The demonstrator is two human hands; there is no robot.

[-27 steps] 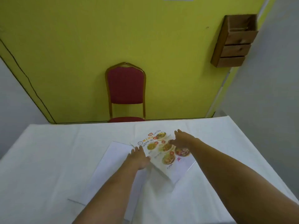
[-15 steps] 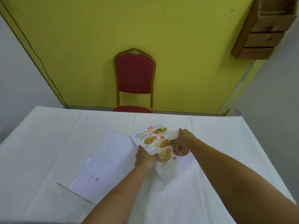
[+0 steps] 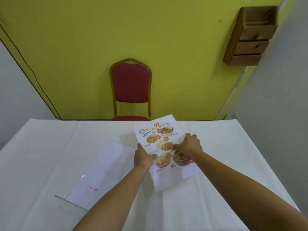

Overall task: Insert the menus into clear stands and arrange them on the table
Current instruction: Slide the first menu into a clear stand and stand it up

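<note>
White cloth covers the table, creased in soft folds. Over its middle a glossy printed menu is held tilted, the left hand pinching its left edge and the right hand gripping its right edge. Just left lies a flat clear stand. Beyond stands a red padded chair.

Head-worn view, forward-down over table

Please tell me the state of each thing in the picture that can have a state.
menu: held by both hands, not yet in a stand
clear stand: lying flat on the table, a white sheet inside
left hand: gripping the menu's left edge
right hand: gripping the menu's right edge
chair: unoccupied
</note>
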